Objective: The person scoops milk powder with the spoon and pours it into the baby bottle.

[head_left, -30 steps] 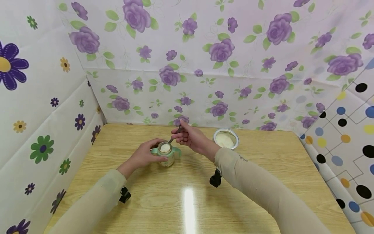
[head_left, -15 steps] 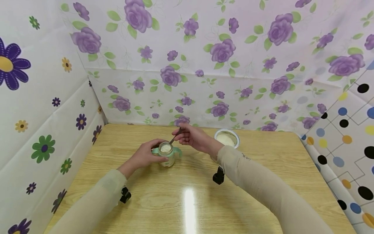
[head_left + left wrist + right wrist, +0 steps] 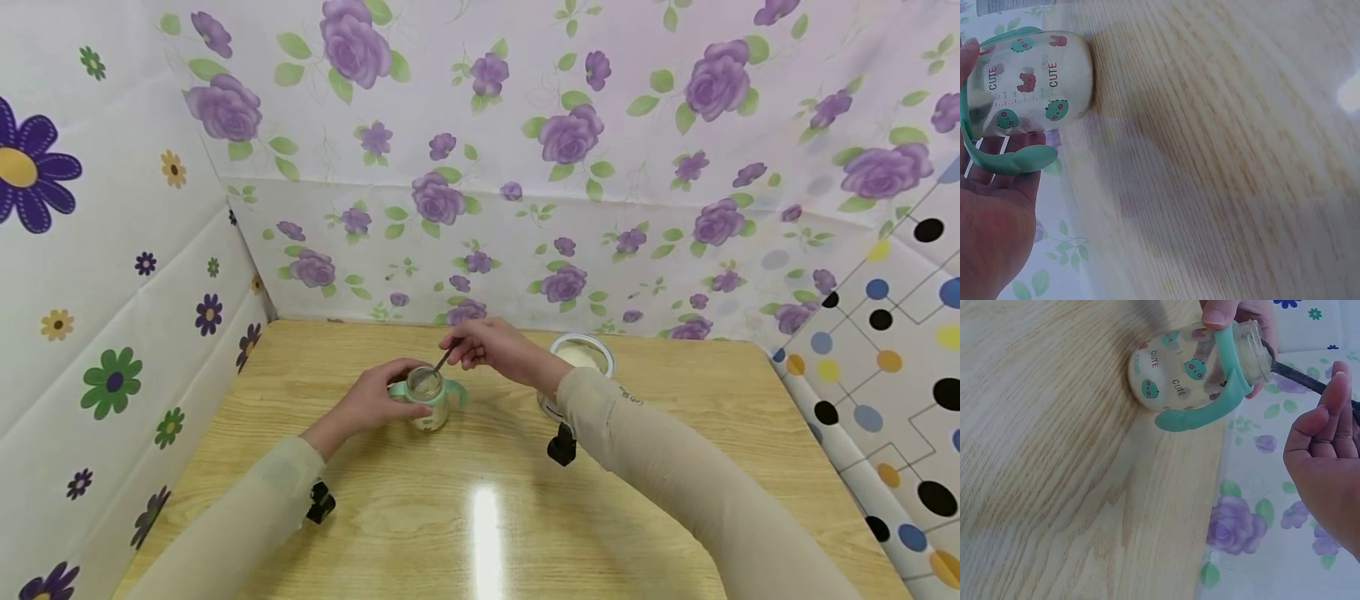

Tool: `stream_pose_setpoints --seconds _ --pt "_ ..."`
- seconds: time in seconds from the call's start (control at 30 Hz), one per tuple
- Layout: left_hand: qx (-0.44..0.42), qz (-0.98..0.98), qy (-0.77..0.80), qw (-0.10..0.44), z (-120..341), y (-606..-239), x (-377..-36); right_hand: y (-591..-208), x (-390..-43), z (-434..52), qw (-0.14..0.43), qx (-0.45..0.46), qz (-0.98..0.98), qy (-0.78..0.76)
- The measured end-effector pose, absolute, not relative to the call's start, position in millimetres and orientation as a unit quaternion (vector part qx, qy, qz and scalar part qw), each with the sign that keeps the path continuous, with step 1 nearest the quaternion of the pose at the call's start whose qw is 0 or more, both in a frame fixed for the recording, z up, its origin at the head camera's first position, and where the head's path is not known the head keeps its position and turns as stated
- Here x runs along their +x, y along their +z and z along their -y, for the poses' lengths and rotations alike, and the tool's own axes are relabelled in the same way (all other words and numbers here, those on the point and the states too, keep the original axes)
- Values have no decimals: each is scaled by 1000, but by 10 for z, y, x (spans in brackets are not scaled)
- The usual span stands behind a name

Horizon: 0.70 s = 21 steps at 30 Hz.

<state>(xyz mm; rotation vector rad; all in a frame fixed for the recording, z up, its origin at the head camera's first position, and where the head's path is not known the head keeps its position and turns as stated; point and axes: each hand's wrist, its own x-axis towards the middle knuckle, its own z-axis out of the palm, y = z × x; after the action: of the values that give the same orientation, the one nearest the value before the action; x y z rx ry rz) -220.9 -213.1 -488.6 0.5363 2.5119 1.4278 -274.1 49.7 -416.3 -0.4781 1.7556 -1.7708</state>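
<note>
A small clear baby bottle (image 3: 427,402) with mint green handles and "CUTE" prints stands on the wooden table (image 3: 480,517); it shows too in the left wrist view as the bottle (image 3: 1035,78) and in the right wrist view as the bottle (image 3: 1194,372). My left hand (image 3: 372,400) grips it from the left side. My right hand (image 3: 491,347) pinches a metal spoon (image 3: 442,361) whose bowl dips into the bottle's open mouth; the spoon handle (image 3: 1310,378) enters the rim. A round tin of white powder (image 3: 579,360) sits behind my right forearm.
Flower-print sheets wall the table at the back (image 3: 525,167) and left (image 3: 90,275); a dotted sheet (image 3: 885,350) closes the right side. Black wrist camera mounts (image 3: 561,446) hang under both sleeves.
The right hand has tipped the spoon down into the bottle's mouth; the heap of white powder seen at the rim has gone lower. The left hand stays on the bottle.
</note>
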Motion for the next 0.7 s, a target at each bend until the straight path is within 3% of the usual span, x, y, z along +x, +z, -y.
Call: stream_pose_setpoints --seconds 0.4,0.7 --pt "190 -851 480 101 2145 -4906 -2218 -4152 -2734 -488 262 -233 -699 -623" --pt "189 -851 480 99 2138 -4891 -2207 -4155 -2727 -456 260 -225 -690 -637"
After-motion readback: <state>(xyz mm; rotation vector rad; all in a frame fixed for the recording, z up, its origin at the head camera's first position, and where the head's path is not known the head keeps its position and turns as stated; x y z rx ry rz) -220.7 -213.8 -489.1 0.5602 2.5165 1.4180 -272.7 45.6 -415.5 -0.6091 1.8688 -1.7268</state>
